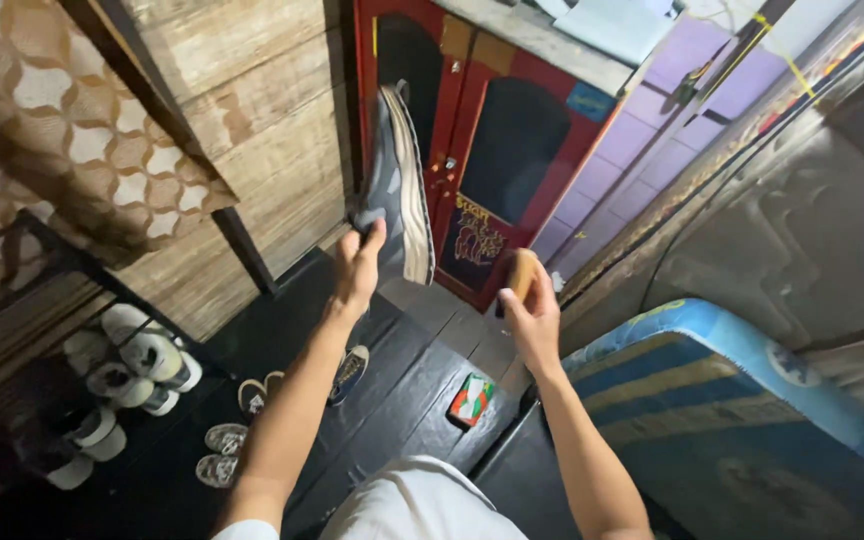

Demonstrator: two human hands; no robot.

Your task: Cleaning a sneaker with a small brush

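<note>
Grey fabric shoe [395, 180] with a pale sole, raised sole-edge toward the camera in front of a red cabinet [492, 150]; the left hand [360, 268] has its grip pinched on the heel end, thumb on one side and fingers behind. The right hand [532, 312] has its grip wrapped around a brown brush [522, 272], held just beside and below the shoe, not touching it. Judged from its look, the shoe is light, with a soft upper that yields under pressure and a stiffer, flexing sole; the heel or the sole edge gives the firmest hold, while the upper would collapse if squeezed. Below, on the dark floor [392, 400], lie a second shoe [349, 372], a small red-and-green packet [471, 399], and pairs of sandals [222, 452]. A rack [52, 270] at left carries white shoes [142, 355]; a blue mattress [742, 410] lies at right.
</note>
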